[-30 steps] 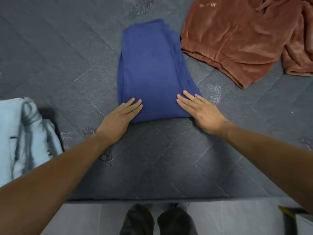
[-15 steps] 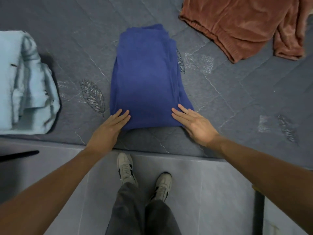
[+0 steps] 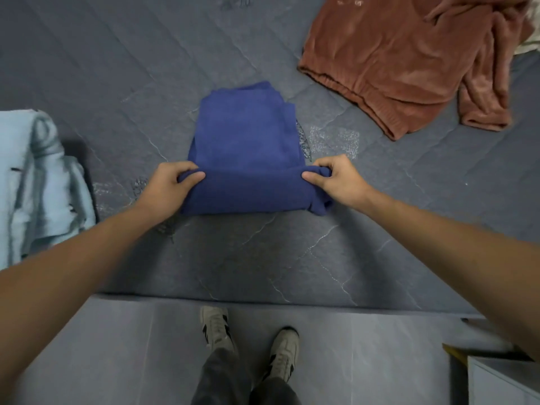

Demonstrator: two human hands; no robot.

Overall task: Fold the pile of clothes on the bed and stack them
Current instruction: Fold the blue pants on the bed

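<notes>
A blue garment [image 3: 248, 147] lies folded into a narrow strip in the middle of the dark grey bed [image 3: 117, 68]. Its near end is lifted and turned over toward the far end. My left hand [image 3: 171, 185] grips the left corner of that raised fold, thumb on top. My right hand [image 3: 336, 178] grips the right corner the same way. A rust-brown fleece garment [image 3: 403, 59] lies spread and unfolded at the far right. A light blue folded garment [image 3: 38, 185] sits at the left edge.
The bed's near edge [image 3: 263, 299] runs across the lower part of the view, with grey tiled floor [image 3: 117, 352] below it. My two shoes [image 3: 216, 328] stand on the floor. A pale box corner [image 3: 502, 378] shows at the lower right.
Both hands went from lying flat on the blue garment's near corners to gripping them. The near end has been lifted and rolled over away from me.
</notes>
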